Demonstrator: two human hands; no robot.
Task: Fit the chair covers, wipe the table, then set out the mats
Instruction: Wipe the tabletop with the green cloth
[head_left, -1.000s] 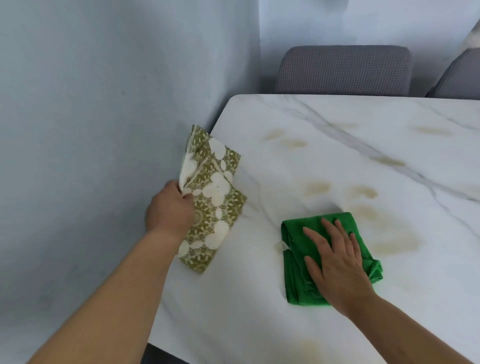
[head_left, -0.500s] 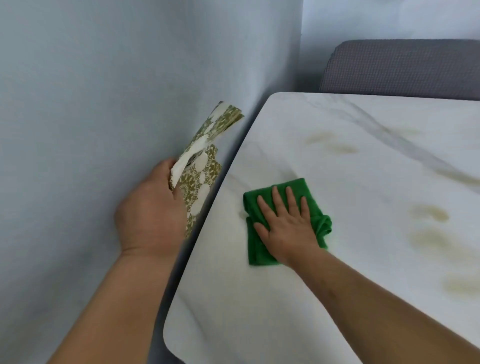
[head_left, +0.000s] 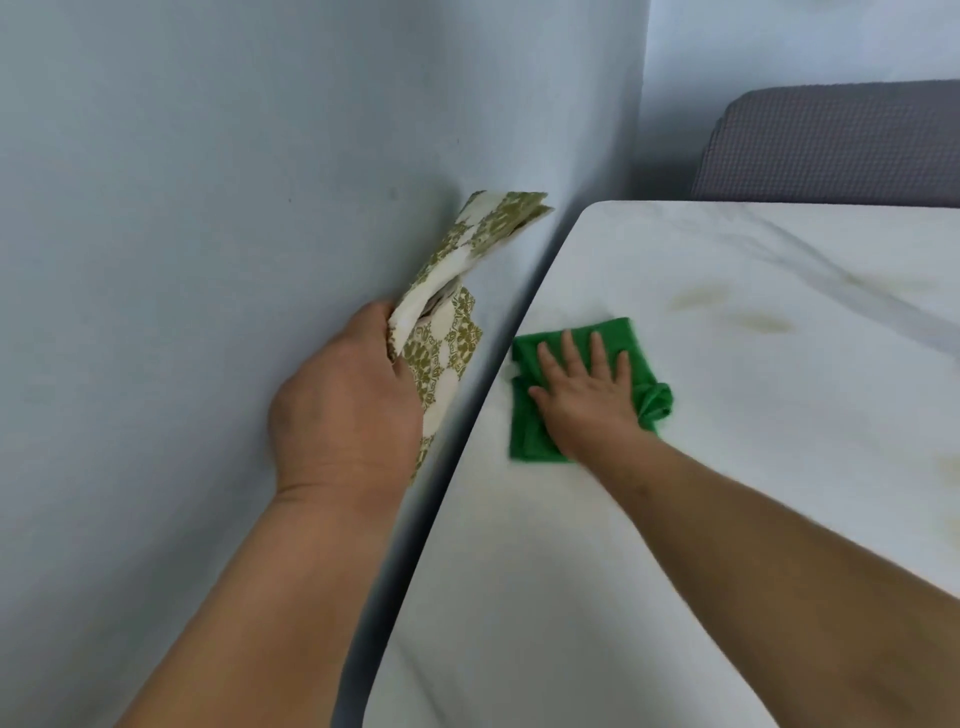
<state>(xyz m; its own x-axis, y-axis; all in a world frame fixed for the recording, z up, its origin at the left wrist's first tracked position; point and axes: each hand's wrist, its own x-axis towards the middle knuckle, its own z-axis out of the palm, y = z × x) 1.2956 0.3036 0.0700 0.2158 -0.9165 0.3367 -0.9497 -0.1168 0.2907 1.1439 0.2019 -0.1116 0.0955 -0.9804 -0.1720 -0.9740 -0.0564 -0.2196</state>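
Note:
My left hand (head_left: 345, 415) grips a folded bundle of green-and-white patterned mats (head_left: 457, 291), held upright off the table's left edge, close to the wall. My right hand (head_left: 584, 392) lies flat, fingers spread, on a folded green cloth (head_left: 527, 421) that rests on the white marble table (head_left: 571, 597) near its left edge. Brownish smears (head_left: 753, 322) mark the tabletop to the right of the cloth. A chair with a grey cover (head_left: 831, 145) stands at the far end of the table.
A pale blue wall (head_left: 208, 208) runs along the table's left side, with a narrow gap between them. The wall's corner (head_left: 644, 104) stands just behind the table's rounded far-left corner.
My right hand has slid the green cloth leftward to the table's left edge. My left hand has lifted the mats off the table and holds them by the wall.

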